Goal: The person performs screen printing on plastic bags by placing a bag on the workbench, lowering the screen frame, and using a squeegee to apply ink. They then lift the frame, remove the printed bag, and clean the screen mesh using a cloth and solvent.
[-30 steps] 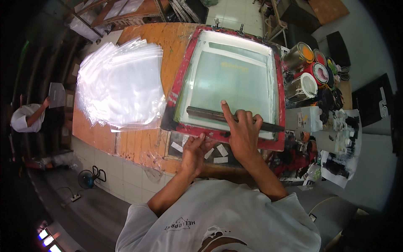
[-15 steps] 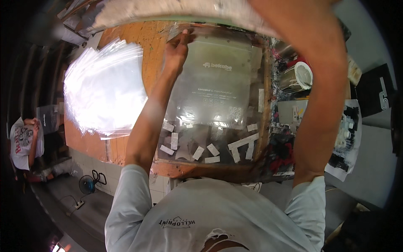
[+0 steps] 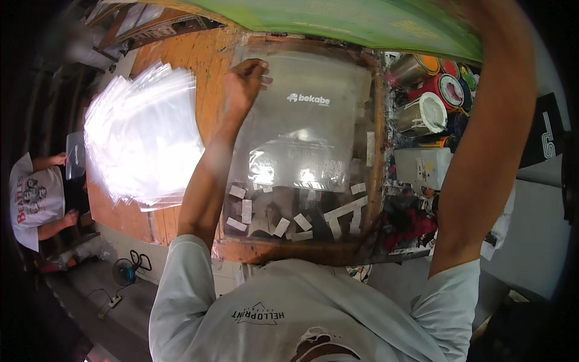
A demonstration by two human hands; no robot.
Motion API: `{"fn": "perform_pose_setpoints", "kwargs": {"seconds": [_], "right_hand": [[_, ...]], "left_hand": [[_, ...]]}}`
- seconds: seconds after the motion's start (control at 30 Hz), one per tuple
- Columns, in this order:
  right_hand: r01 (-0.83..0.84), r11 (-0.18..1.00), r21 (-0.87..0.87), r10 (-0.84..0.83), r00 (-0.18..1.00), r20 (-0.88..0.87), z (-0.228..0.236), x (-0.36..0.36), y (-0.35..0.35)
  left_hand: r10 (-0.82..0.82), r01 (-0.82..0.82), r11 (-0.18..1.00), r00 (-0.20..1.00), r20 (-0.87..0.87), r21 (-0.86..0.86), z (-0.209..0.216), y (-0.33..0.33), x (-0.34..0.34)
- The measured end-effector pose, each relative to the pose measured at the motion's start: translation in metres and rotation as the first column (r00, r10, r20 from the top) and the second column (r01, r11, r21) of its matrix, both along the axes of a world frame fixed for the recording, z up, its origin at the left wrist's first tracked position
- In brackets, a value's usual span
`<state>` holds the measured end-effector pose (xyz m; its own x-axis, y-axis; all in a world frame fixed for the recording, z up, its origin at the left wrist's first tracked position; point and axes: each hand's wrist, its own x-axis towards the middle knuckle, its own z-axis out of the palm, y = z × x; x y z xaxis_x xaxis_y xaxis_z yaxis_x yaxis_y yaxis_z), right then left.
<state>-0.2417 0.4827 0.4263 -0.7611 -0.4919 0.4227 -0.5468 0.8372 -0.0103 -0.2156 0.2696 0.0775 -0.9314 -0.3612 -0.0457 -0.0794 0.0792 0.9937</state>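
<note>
A clear plastic bag (image 3: 301,123) with white printing lies flat on the worn work board (image 3: 271,202) in front of me. My left hand (image 3: 244,87) is over the bag's upper left edge, its fingers loosely bent with gaps between them. I cannot make out anything in its grasp. Above the far side hangs a green screen-printing frame (image 3: 362,24), tilted up off the bag. My right forearm (image 3: 488,157) reaches up beside the frame's right end; the right hand is out of view. To the left is a fanned stack of clear plastic bags (image 3: 145,136).
Several short strips of pale tape (image 3: 281,227) dot the board's near part. At right stand open paint cans (image 3: 422,114), a grey box (image 3: 422,166) and a dark red rag (image 3: 413,226). Another person (image 3: 39,196) at far left holds a bag (image 3: 76,155). A fan (image 3: 125,271) stands on the floor.
The frame has swung higher, showing more of its green underside and the paint cans. My right arm has moved outward and up. My left hand has shifted slightly left and nearer to me.
</note>
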Motion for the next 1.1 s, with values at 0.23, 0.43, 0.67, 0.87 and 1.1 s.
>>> {"fn": "perform_pose_setpoints", "kwargs": {"seconds": [0.23,0.43,0.67,0.87,1.1], "right_hand": [[-0.010,0.983,-0.181,0.044,0.982,0.182,0.014,0.014,-0.001],[-0.127,0.954,-0.272,0.154,0.985,0.080,-0.022,0.003,0.007],[-0.051,0.948,-0.314,0.104,0.982,0.155,-0.018,0.009,0.010],[-0.070,0.962,-0.264,0.078,0.997,0.019,-0.029,0.004,0.011],[-0.110,0.972,-0.210,0.139,0.982,0.130,-0.006,0.040,0.005]], "left_hand": [[0.431,-0.436,0.900,0.894,-0.120,-0.012,-0.031,-0.145,0.093],[0.820,-0.832,0.526,0.551,-0.153,-0.177,-0.019,-0.292,0.228],[0.477,-0.443,0.483,0.857,-0.197,-0.756,-0.065,-0.177,0.285],[-0.035,0.180,0.362,0.983,0.179,-0.915,-0.086,0.029,0.228],[-0.482,0.341,0.324,0.862,0.156,-0.883,-0.083,0.133,0.155]]}}
